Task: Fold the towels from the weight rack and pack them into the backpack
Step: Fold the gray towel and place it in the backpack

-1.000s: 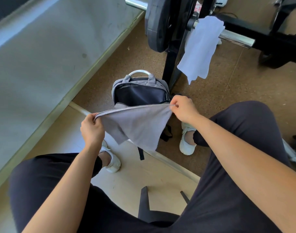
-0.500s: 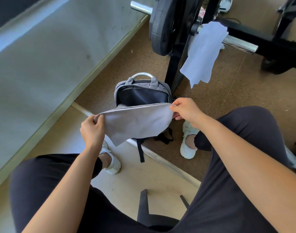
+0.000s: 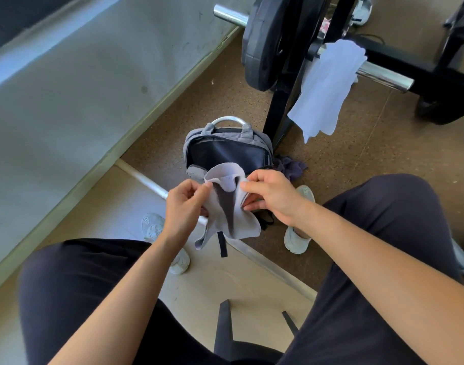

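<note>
Head view: a seated person's left hand and right hand each pinch an upper edge of a grey towel between thumb and fingertips. The hands are close together, so the cloth sags in a fold just in front of the open backpack on the floor. Beyond the backpack, to its right, a white towel hangs over a barbell bar.

Bare forearms, loose black trousers, 2 chunky white trainers, ankles showing
</note>
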Motion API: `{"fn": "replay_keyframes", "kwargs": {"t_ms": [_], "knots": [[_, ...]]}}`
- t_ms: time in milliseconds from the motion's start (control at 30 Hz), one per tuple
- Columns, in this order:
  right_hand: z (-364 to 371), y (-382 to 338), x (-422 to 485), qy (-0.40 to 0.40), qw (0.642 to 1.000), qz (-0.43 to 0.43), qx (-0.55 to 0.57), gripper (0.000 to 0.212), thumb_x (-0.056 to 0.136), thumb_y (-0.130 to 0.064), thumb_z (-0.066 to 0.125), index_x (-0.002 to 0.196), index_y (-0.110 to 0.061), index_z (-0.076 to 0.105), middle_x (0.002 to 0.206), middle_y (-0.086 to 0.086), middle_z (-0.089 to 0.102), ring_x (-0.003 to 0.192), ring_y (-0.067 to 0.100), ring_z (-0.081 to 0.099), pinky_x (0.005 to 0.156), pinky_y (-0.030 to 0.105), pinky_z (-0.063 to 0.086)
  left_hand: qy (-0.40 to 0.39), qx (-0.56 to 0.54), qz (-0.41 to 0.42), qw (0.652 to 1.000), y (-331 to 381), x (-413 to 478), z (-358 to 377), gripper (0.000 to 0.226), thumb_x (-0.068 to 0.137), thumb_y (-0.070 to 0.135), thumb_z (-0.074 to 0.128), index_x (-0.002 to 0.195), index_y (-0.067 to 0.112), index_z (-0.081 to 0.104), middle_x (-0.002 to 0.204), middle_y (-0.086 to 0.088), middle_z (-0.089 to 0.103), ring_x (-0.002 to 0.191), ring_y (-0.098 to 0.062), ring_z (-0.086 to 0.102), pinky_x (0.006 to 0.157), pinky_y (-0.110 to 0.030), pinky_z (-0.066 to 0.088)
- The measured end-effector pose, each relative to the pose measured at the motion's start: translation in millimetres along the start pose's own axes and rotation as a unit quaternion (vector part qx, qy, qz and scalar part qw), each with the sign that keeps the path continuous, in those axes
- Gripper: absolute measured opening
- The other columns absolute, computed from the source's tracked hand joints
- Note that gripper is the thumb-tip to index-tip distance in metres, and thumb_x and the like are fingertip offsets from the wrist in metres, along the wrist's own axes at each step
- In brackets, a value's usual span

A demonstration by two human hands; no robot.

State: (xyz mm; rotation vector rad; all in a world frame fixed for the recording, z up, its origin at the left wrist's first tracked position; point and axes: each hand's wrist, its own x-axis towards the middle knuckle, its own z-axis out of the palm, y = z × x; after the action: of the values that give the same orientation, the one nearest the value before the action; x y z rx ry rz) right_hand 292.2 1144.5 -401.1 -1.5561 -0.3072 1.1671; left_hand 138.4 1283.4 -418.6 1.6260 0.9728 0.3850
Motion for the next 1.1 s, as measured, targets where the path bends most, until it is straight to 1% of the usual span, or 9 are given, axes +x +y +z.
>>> {"fn": "replay_keyframes", "kwargs": {"t_ms": [67, 233, 333, 467, 533, 633, 700, 867, 1100], "knots": [[-5, -2, 2, 0.039, 0.999, -0.012, -0.010, 0.008, 0.097, -0.009, 0.062, 0.096, -0.001, 0.062, 0.086, 0.020, 0.062, 0.071, 0.022, 0.065, 0.063, 0.030, 0.059, 0.036, -0.014, -0.015, 0.999, 0, 5, -7, 0.035, 0.098, 0.025, 0.066, 0.075, 0.002, 0.053, 0.073, -0.012, 0.057, 0.066, -0.017, 0.060, 0.062, -0.040, 0.058], [-32, 8, 18, 0.287, 0.954, 0.014, -0.082, 0.010, 0.098, -0.009, 0.059, 0.092, -0.011, 0.066, 0.080, 0.011, 0.069, 0.068, 0.017, 0.068, 0.070, 0.034, 0.063, 0.163, 0.024, -0.104, 0.981, -18, 27, -33, 0.029, 0.080, 0.036, 0.062, 0.064, 0.017, 0.048, 0.066, 0.000, 0.051, 0.066, -0.020, 0.053, 0.076, -0.054, 0.061], [-26, 15, 22, 0.254, 0.963, 0.048, -0.080, 0.010, 0.097, -0.013, 0.062, 0.098, -0.007, 0.070, 0.072, 0.007, 0.067, 0.062, 0.013, 0.064, 0.063, 0.028, 0.060, 0.121, 0.022, -0.114, 0.986, -18, 24, -24, 0.027, 0.080, 0.034, 0.064, 0.064, 0.016, 0.052, 0.068, -0.005, 0.055, 0.067, -0.025, 0.058, 0.068, -0.047, 0.059], [-22, 12, 22, 0.224, 0.965, 0.056, -0.127, 0.012, 0.096, -0.019, 0.064, 0.088, -0.011, 0.067, 0.075, 0.008, 0.064, 0.068, 0.016, 0.060, 0.061, 0.026, 0.052, 0.134, 0.027, -0.118, 0.984, -21, 27, -25, 0.026, 0.077, 0.037, 0.062, 0.064, 0.018, 0.051, 0.068, -0.004, 0.055, 0.068, -0.025, 0.056, 0.066, -0.045, 0.053], [-27, 9, 23, 0.227, 0.963, 0.049, -0.135, 0.013, 0.096, -0.020, 0.063, 0.092, -0.009, 0.068, 0.087, 0.014, 0.067, 0.082, 0.023, 0.063, 0.074, 0.034, 0.056, 0.163, 0.030, -0.126, 0.978, -22, 30, -30, 0.025, 0.076, 0.037, 0.059, 0.062, 0.019, 0.048, 0.066, -0.001, 0.050, 0.067, -0.023, 0.050, 0.064, -0.046, 0.050], [-36, 4, 24, 0.249, 0.960, 0.021, -0.129, 0.014, 0.094, -0.024, 0.063, 0.086, -0.013, 0.065, 0.103, 0.017, 0.068, 0.101, 0.029, 0.064, 0.093, 0.049, 0.057, 0.194, 0.027, -0.110, 0.974, -15, 29, -32, 0.030, 0.084, 0.026, 0.056, 0.062, 0.019, 0.037, 0.063, 0.005, 0.035, 0.060, -0.017, 0.032, 0.060, -0.034, 0.031], [-39, 2, 25, 0.255, 0.959, 0.007, -0.123, 0.017, 0.094, -0.024, 0.064, 0.079, -0.015, 0.062, 0.101, 0.017, 0.068, 0.099, 0.029, 0.066, 0.087, 0.047, 0.060, 0.197, 0.026, -0.103, 0.975, -17, 29, -32, 0.032, 0.088, 0.024, 0.057, 0.063, 0.019, 0.037, 0.063, 0.006, 0.034, 0.059, -0.016, 0.030, 0.059, -0.033, 0.028], [-39, 5, 26, 0.245, 0.955, 0.018, -0.168, 0.017, 0.097, -0.023, 0.063, 0.083, -0.013, 0.063, 0.089, 0.012, 0.066, 0.075, 0.022, 0.066, 0.065, 0.033, 0.061, 0.179, 0.000, -0.134, 0.975, -19, 31, -34, 0.025, 0.079, 0.032, 0.058, 0.064, 0.017, 0.045, 0.067, 0.000, 0.044, 0.067, -0.021, 0.045, 0.064, -0.039, 0.045], [-24, 3, 18, 0.148, 0.988, 0.033, -0.019, 0.022, 0.096, -0.021, 0.065, 0.077, -0.012, 0.060, 0.076, 0.012, 0.057, 0.059, 0.015, 0.058, 0.050, 0.024, 0.050, 0.109, -0.073, -0.134, 0.982, -14, 26, -24, 0.013, 0.083, 0.023, 0.062, 0.081, 0.011, 0.058, 0.077, -0.011, 0.049, 0.070, -0.025, 0.052, 0.059, -0.038, 0.052]]}}
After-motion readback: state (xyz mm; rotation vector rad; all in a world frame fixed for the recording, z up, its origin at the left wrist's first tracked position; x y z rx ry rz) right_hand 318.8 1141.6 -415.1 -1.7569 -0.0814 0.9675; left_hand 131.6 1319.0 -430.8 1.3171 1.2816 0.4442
